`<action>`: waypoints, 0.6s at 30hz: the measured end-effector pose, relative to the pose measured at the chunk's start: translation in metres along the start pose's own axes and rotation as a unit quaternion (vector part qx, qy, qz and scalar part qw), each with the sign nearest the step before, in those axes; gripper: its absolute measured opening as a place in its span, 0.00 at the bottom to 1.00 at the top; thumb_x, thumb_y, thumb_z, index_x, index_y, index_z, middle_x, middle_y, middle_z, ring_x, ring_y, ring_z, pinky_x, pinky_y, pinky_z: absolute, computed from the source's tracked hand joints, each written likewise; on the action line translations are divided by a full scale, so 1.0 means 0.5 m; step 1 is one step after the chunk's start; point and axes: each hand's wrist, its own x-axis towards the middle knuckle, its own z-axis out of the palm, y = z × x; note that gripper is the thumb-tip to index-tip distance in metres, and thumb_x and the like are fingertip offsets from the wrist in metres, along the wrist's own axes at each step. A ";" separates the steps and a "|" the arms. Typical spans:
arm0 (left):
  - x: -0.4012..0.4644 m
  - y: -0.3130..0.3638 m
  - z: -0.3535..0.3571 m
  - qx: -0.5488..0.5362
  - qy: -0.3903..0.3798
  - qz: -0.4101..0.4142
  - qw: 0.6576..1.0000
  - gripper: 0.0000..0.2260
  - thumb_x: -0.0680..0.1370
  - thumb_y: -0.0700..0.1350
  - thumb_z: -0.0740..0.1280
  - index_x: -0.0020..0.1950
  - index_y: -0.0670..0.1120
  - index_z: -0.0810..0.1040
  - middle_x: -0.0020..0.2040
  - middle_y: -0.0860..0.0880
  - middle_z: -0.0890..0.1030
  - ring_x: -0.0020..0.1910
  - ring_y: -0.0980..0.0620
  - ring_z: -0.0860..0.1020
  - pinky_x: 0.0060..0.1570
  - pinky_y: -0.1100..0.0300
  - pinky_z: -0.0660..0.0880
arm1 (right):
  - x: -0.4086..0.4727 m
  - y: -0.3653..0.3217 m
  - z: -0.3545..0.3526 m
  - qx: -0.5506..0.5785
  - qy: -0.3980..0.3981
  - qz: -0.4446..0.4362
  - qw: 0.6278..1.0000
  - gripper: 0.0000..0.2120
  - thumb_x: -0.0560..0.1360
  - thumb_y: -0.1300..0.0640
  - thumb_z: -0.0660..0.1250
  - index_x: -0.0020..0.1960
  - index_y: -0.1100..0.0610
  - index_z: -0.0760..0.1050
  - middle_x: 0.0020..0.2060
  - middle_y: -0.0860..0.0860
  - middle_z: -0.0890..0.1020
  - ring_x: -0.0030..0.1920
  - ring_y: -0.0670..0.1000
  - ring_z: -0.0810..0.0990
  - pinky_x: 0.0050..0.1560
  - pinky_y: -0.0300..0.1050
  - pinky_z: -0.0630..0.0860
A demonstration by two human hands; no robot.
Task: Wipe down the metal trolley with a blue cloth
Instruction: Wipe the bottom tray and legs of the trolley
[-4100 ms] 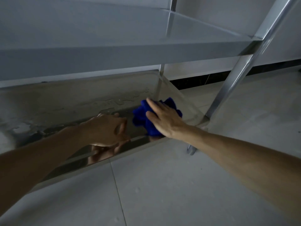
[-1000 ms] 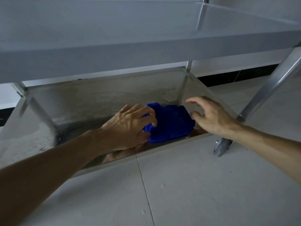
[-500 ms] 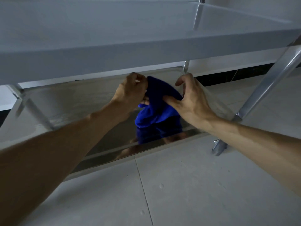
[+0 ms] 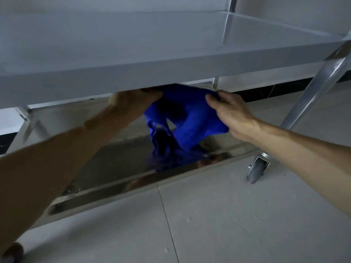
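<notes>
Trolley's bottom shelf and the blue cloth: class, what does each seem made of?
Bottom shelf: probably polished stainless steel, since it mirrors the cloth and hands. Blue cloth: soft, matte fabric, possibly microfibre; it droops in limp folds between the left hand and right hand.

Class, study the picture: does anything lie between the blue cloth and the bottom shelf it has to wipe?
Nothing visible does. Both hands, left and right, hold the blue cloth up, and the bottom shelf beneath it is bare.
</notes>
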 end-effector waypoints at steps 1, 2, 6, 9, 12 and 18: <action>0.004 -0.022 -0.019 0.119 -0.017 0.043 0.992 0.08 0.74 0.41 0.72 0.52 0.41 0.81 0.50 0.45 0.82 0.46 0.48 0.78 0.45 0.63 0.70 | 0.002 -0.003 -0.022 -0.008 -0.005 -0.023 1.000 0.11 0.79 0.52 0.68 0.38 0.51 0.78 0.32 0.40 0.80 0.34 0.40 0.75 0.39 0.36 0.72; 0.005 -0.040 -0.035 0.192 -0.040 0.076 0.978 0.10 0.75 0.43 0.70 0.54 0.42 0.81 0.51 0.43 0.83 0.47 0.45 0.78 0.47 0.58 0.71 | 0.000 -0.009 -0.040 -0.031 -0.023 -0.047 0.998 0.11 0.79 0.50 0.67 0.39 0.49 0.78 0.30 0.38 0.79 0.32 0.37 0.74 0.37 0.31 0.70; -0.020 -0.070 -0.052 0.254 -0.113 0.115 0.954 0.14 0.76 0.51 0.66 0.55 0.43 0.82 0.50 0.39 0.82 0.52 0.38 0.78 0.52 0.54 0.71 | -0.016 -0.022 -0.076 -0.057 -0.086 -0.077 0.992 0.09 0.78 0.50 0.69 0.40 0.47 0.81 0.31 0.36 0.81 0.32 0.34 0.78 0.32 0.27 0.70; -0.017 -0.058 -0.054 0.130 -0.133 0.011 0.983 0.05 0.78 0.47 0.67 0.50 0.47 0.79 0.42 0.47 0.80 0.41 0.48 0.77 0.38 0.64 0.67 | -0.014 -0.033 -0.095 0.056 -0.118 0.009 0.991 0.04 0.73 0.49 0.73 0.40 0.47 0.85 0.38 0.42 0.87 0.38 0.42 0.85 0.35 0.36 0.79; -0.009 -0.036 -0.078 -0.138 -0.177 -0.121 0.967 0.05 0.74 0.46 0.70 0.49 0.48 0.82 0.44 0.49 0.84 0.41 0.52 0.81 0.40 0.72 0.75 | 0.002 -0.051 -0.139 0.136 -0.193 0.104 0.966 0.10 0.66 0.46 0.76 0.45 0.49 0.87 0.46 0.51 0.88 0.45 0.51 0.87 0.37 0.44 0.82; 0.015 -0.047 -0.062 -0.002 -0.274 -0.117 0.955 0.07 0.76 0.50 0.68 0.49 0.48 0.83 0.43 0.46 0.85 0.39 0.49 0.83 0.39 0.58 0.79 | 0.053 -0.015 -0.140 -0.055 -0.159 0.144 0.975 0.08 0.72 0.54 0.75 0.51 0.53 0.85 0.44 0.50 0.88 0.43 0.47 0.86 0.39 0.37 0.81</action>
